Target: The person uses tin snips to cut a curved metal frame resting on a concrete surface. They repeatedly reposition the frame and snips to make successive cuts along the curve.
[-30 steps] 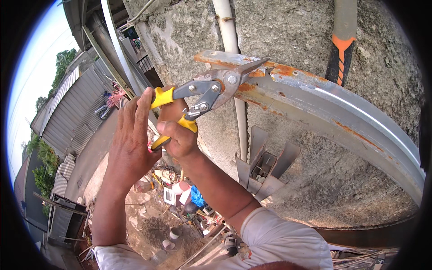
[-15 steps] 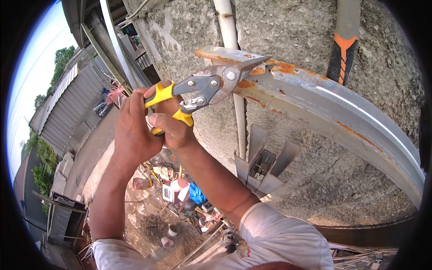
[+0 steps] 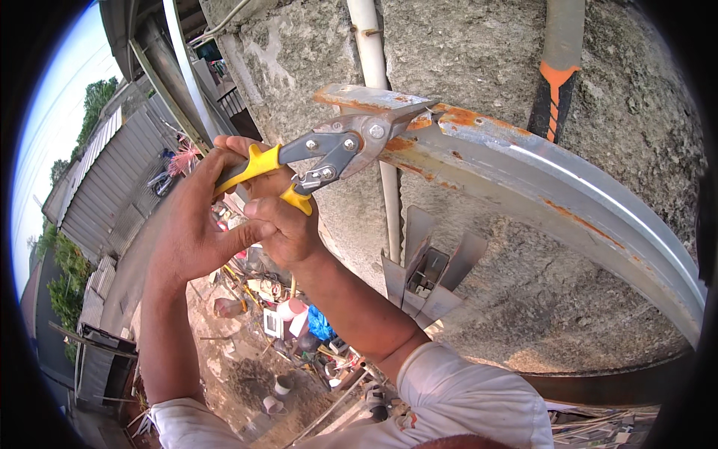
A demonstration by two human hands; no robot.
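Both hands grip a pair of tin snips (image 3: pixel 329 153) with grey levers and yellow handle grips. My left hand (image 3: pixel 191 213) is closed around the upper handle, its thumb reaching to the other hand. My right hand (image 3: pixel 284 232) is closed at the lower handle, partly hiding it; some of its fingers are behind the tool. The blades sit on a grey, rust-spotted metal channel (image 3: pixel 538 176), at a split near its left end. A short flap of the channel (image 3: pixel 359 97) sticks out left of that split.
Behind the channel stands a rough concrete wall (image 3: pixel 464 45) with a white pipe (image 3: pixel 368 45) down it. A grey tool with an orange and black handle (image 3: pixel 557 90) is at upper right. Bent metal strips surround a small box (image 3: pixel 430 269). Far below lies ground with scattered debris (image 3: pixel 299 322).
The handles are spread wider, as my left hand has moved left and down with the upper one. The blades remain at the same split; the whole view has shifted slightly.
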